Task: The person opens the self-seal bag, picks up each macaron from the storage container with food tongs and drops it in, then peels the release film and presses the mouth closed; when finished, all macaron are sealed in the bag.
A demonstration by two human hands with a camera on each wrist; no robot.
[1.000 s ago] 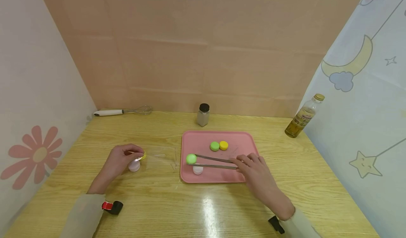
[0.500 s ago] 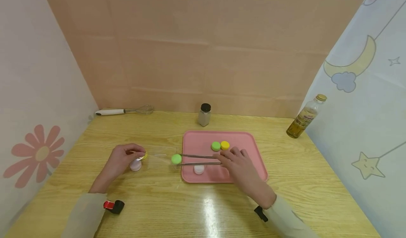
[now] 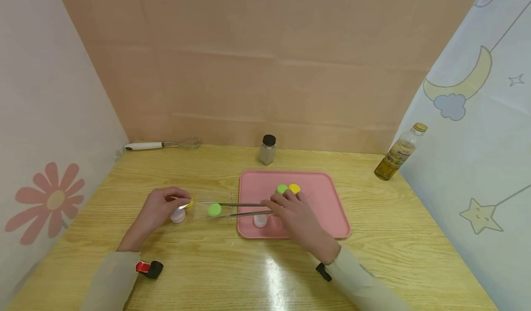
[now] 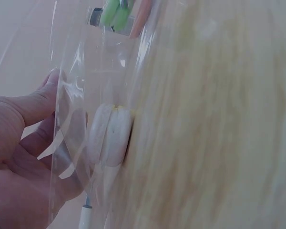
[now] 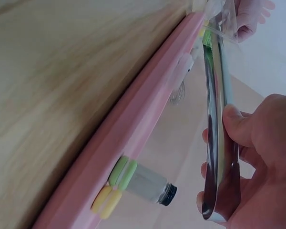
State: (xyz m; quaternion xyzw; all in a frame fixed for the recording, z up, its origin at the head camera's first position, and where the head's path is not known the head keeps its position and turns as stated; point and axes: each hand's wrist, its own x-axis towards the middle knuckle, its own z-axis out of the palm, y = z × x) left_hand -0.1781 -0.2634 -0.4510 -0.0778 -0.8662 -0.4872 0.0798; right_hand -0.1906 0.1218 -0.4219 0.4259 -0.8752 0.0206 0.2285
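My left hand (image 3: 161, 209) pinches the edge of a clear plastic box or bag (image 4: 66, 109), with a white macaron (image 3: 178, 215) and a yellow macaron (image 3: 189, 203) inside by the fingers. In my right hand (image 3: 299, 224) are metal tongs (image 5: 221, 143), gripped between thumb and fingers. Their tips hold a green macaron (image 3: 214, 210) within the clear container's right part. Below the tongs on the pink tray (image 3: 327, 209) lies a white macaron (image 3: 260, 220); behind the right hand are a green macaron (image 3: 282, 189) and a yellow one (image 3: 294, 188).
At the back of the wooden table (image 3: 207, 265) stands a small black-capped jar (image 3: 267, 150). A whisk (image 3: 162, 145) lies at the back left, and an oil bottle (image 3: 397, 156) stands at the back right beside the patterned wall.
My right hand and the tongs have moved left, carrying the green macaron from above the tray into the clear container. My left hand has stayed in place, still pinching the plastic.
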